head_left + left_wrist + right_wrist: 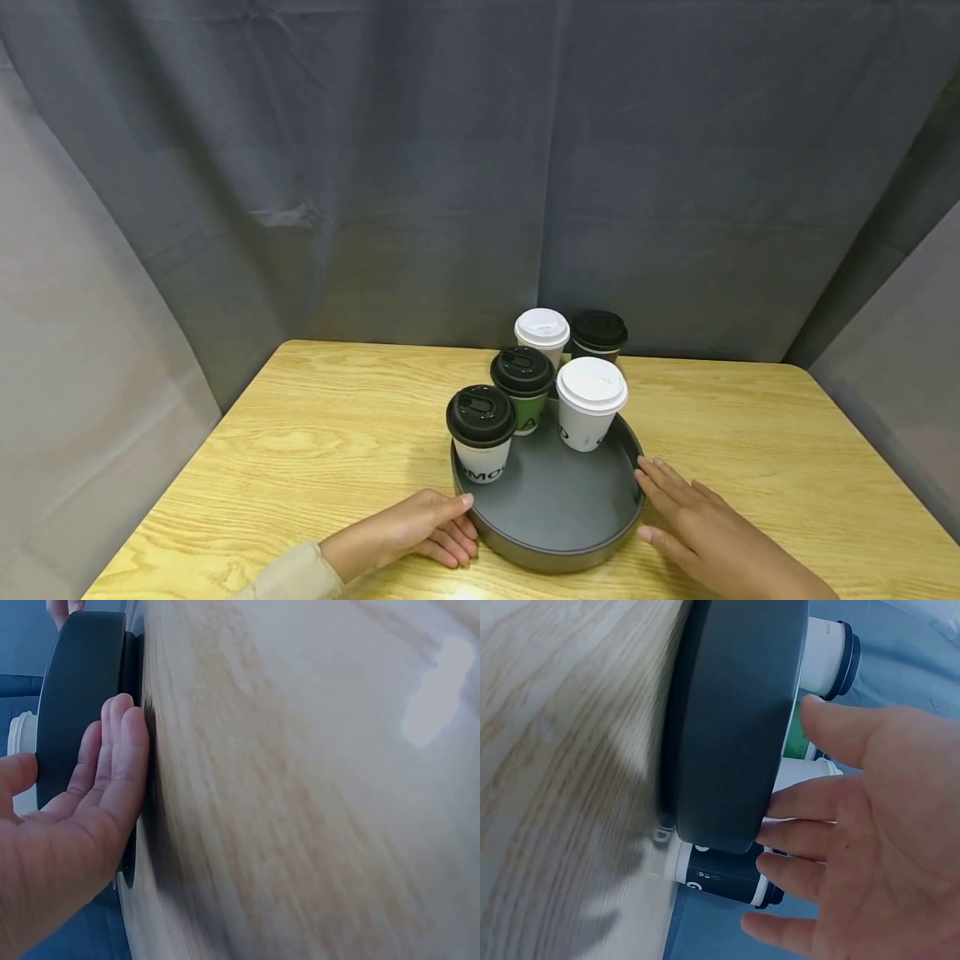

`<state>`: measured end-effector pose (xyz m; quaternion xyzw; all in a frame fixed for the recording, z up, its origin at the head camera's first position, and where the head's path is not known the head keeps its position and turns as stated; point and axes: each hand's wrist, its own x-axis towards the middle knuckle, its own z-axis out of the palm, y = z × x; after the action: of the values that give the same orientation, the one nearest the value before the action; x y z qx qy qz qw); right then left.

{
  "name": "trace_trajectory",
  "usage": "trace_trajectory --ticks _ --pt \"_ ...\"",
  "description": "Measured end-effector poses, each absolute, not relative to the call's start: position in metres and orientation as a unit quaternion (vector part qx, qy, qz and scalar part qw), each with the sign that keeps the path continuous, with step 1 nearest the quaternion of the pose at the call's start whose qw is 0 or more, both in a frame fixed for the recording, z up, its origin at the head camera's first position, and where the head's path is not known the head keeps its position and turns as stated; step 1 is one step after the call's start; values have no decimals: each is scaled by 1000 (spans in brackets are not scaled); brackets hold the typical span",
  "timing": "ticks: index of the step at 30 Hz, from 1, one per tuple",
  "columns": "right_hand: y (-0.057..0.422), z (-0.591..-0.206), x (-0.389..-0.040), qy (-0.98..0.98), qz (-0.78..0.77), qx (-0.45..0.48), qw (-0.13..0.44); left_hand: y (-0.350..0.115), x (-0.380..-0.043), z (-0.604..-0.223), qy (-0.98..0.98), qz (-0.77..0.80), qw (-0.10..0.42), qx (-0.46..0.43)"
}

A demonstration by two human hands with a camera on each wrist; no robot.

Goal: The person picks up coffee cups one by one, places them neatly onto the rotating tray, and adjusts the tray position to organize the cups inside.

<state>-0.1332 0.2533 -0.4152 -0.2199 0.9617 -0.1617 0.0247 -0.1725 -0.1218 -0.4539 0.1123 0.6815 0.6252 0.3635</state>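
Note:
A round, dark grey tray [555, 508] with a raised rim sits on the wooden table. Standing in it are a white cup with a black lid [482, 433], a green cup with a black lid [523, 387] and a white cup with a white lid [590, 404]. My left hand [427, 529] is at the tray's front left, thumb by the rim and loosely extended fingers along the outer wall [79, 697]. On the opposite side, my right hand [693, 525] has its fingers spread, fingertips right at the rim.
Behind the tray stand another white-lidded cup [542, 333] and a black cup with a black lid [598, 335], both partly hidden by nearer cups. A grey curtain [420, 183] hangs past the table's back edge. Pale cloth [82, 358] hangs at the left.

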Motion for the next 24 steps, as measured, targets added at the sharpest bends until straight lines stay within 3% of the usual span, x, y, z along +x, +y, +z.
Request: trace_trajectory --ticks 3,7,14,19,24 --pt "251 -410 -135 963 -151 -222 -4 -122 -172 -454 681 625 364 115" --pt "249 -397 -144 960 -143 -222 -89 -123 -172 -455 678 626 366 117" --pt "248 -368 -186 939 -180 -223 -191 -125 -172 -458 680 625 367 110" --pt "247 -347 -230 938 -186 -223 -191 -125 -172 -459 681 623 369 105" --pt "247 -331 -268 953 -178 -212 -126 -124 -173 -459 678 626 369 109"
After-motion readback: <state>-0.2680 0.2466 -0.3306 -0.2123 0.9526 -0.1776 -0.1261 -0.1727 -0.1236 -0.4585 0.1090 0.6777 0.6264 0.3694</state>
